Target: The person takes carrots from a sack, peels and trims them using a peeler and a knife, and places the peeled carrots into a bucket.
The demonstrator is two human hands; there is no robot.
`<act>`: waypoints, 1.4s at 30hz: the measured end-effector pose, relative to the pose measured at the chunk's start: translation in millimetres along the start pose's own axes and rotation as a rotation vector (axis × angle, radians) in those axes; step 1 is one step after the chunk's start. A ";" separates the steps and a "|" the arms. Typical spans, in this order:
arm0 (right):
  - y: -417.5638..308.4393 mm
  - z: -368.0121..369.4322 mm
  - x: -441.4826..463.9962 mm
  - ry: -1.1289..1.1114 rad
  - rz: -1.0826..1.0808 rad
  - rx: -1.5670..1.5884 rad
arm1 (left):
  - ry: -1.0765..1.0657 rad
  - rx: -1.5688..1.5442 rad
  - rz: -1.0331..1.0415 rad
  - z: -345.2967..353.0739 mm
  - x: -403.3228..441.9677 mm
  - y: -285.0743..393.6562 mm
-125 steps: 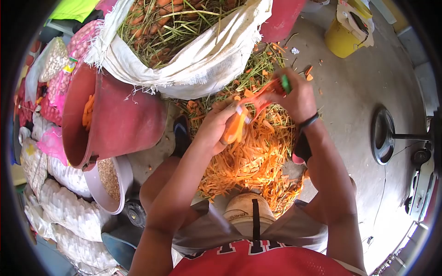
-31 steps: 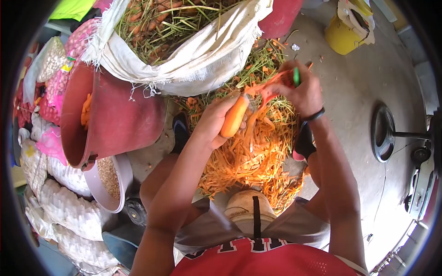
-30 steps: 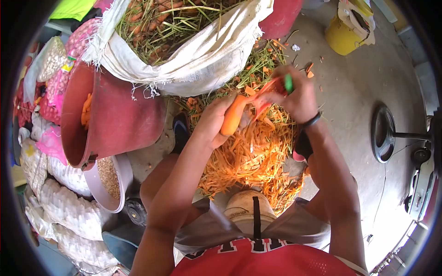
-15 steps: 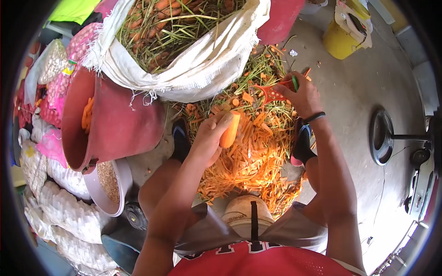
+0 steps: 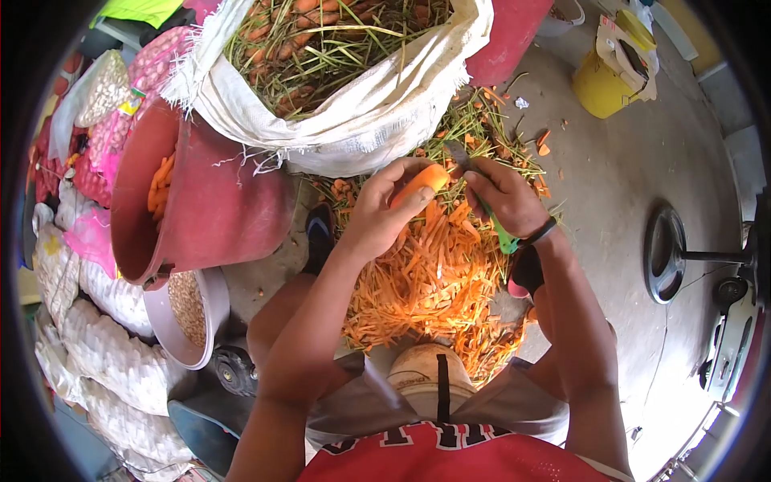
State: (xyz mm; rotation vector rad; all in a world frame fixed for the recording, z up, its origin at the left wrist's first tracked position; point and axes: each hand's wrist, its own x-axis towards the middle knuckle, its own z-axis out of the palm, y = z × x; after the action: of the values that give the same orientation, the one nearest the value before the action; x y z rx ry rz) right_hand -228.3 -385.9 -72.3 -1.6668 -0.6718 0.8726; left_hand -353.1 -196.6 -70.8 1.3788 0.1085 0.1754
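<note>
One carrot (image 5: 423, 184) in left hand (image 5: 382, 212), partial lettering (image 5: 448, 436) on red shirt (image 5: 418, 463)

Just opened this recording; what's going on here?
The left hand holds an orange carrot, and the right hand grips a green-handled knife, its dark blade close to the carrot's end; whether they touch is hard to tell. Under the hands, orange peelings lie heaped on the floor. Beyond is an open white sack of carrots and stalks; a red bucket to the left holds orange pieces.
</note>
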 end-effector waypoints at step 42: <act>-20.1 32.4 -4.1 0.418 -0.412 -0.351 | 0.127 -0.736 -0.202 12.8 5.1 -8.1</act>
State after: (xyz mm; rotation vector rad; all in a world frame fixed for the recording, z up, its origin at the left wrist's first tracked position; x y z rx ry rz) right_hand -257.2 -366.2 -56.7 -1.8502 -0.8637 0.1060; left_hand -345.4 -209.4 -76.3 0.6173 0.2597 0.1151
